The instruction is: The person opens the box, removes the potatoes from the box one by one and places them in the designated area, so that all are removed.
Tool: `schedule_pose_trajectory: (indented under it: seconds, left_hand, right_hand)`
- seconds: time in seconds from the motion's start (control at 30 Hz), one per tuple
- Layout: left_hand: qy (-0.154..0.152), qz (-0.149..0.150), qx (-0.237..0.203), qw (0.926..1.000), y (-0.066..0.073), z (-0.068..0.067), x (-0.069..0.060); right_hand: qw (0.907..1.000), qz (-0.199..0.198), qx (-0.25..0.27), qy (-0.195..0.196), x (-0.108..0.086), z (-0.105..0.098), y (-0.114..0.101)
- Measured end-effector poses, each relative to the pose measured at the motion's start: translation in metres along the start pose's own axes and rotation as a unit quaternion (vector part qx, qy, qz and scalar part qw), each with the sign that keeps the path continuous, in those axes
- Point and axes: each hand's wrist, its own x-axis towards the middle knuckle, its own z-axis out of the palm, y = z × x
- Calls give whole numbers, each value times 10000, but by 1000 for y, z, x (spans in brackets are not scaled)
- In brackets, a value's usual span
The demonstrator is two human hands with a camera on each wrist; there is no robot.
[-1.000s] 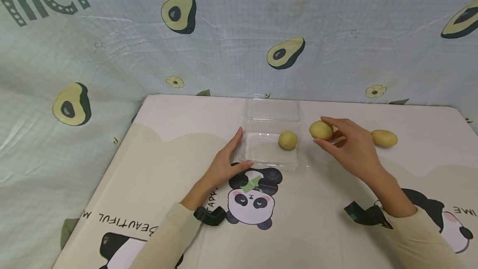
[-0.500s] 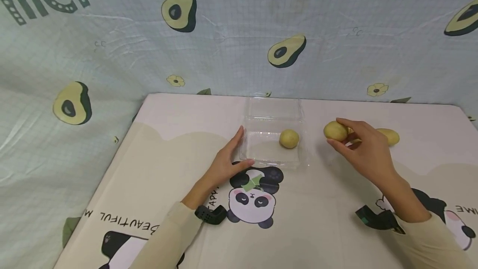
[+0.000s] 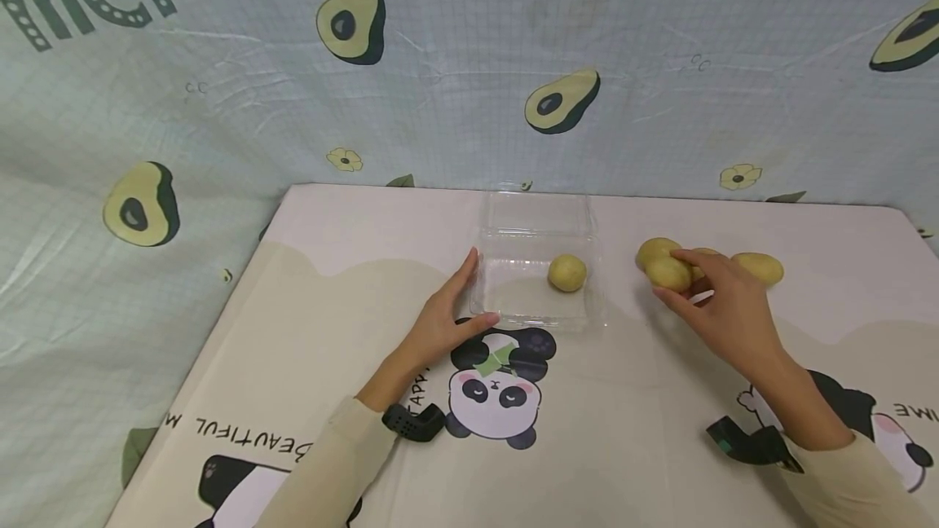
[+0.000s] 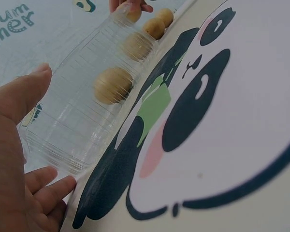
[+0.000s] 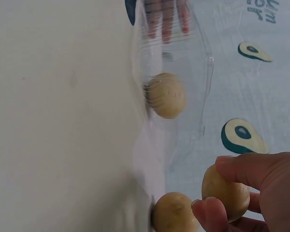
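The potato (image 3: 668,275) I watch is smooth, rounded and dull yellow, pinched in the right hand (image 3: 725,308) just in front of a second potato (image 3: 652,248); I can't tell whether they touch. Its forearm (image 3: 803,402) slants forward and inward over the table (image 3: 609,430), while I see the left hand (image 3: 440,324), fingers spread and ungrasping, against the left side of the clear container (image 3: 509,296).

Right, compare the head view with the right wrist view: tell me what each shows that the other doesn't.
Only the head view: the central panda's face and both beige sleeves.

Only the right wrist view: three fingertips of the left hand side by side, seen through clear plastic.

Both: the right hand pinching a potato, a loose potato close by, another potato inside the clear plastic container, and avocado prints.
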Motion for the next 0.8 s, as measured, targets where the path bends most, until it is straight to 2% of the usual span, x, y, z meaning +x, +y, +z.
schedule_pose_trajectory:
  seconds: [0.23, 0.8]
  left_hand:
    - [9, 49, -30, 10000, -1, 0, 1]
    - [14, 35, -21, 10000, -3, 1, 1]
  right_hand:
    - [10000, 46, 15, -83, -5, 2, 4]
    - [9971, 630, 133, -416, -21, 10, 10]
